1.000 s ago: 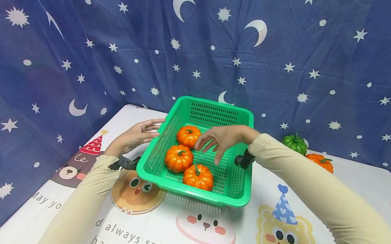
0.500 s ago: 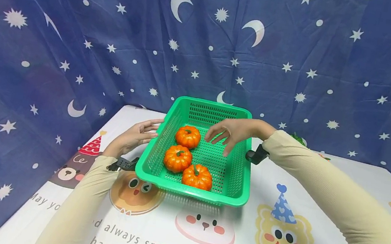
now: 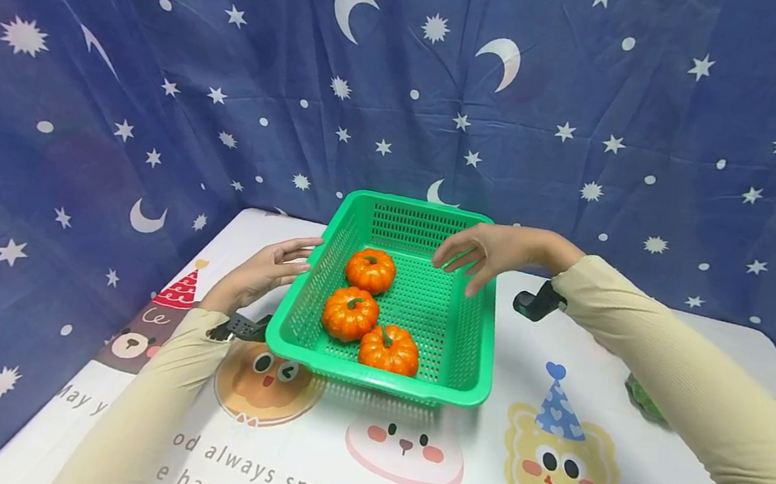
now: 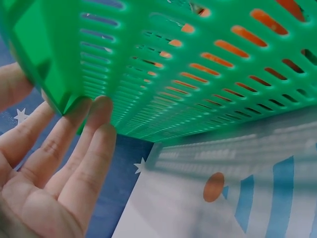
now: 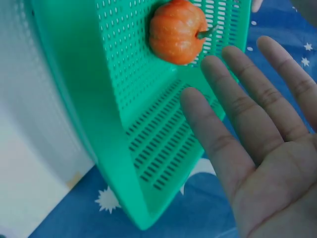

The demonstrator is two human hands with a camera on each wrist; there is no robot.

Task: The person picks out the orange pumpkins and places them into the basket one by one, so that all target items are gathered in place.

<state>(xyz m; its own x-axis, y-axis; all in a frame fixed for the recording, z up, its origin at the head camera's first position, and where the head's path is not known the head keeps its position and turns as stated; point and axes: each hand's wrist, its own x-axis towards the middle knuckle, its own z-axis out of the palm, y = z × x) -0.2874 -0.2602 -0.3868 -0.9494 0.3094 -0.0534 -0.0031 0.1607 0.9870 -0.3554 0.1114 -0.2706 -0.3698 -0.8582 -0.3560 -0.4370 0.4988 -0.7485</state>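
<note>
A green slotted plastic basket [image 3: 375,377] holds three small orange pumpkins: one at the back [image 3: 370,271], one in the middle [image 3: 350,314] and one at the front [image 3: 390,350]. My left hand [image 3: 268,270] is at the basket's left side, fingers extended against the outside under the rim, as the left wrist view [image 4: 64,168] shows. Over the basket's right rim hovers my right hand [image 3: 495,251], holding nothing, its fingers loosely spread and pointing inward. In the right wrist view, one pumpkin [image 5: 178,32] lies beyond those fingertips.
Part of a green, ribbed object [image 3: 646,400] shows under the right sleeve, which hides the rest. A white printed cloth [image 3: 327,450] covers the table. Behind it hangs a blue curtain [image 3: 414,70] with stars and moons. Black wrist cameras [image 3: 537,300] stick out below the wrists.
My right hand has risen and moved right, away from the pumpkins towards the basket's right rim. The left hand stays at the left side. The sleeve now covers the pumpkins at the back right.
</note>
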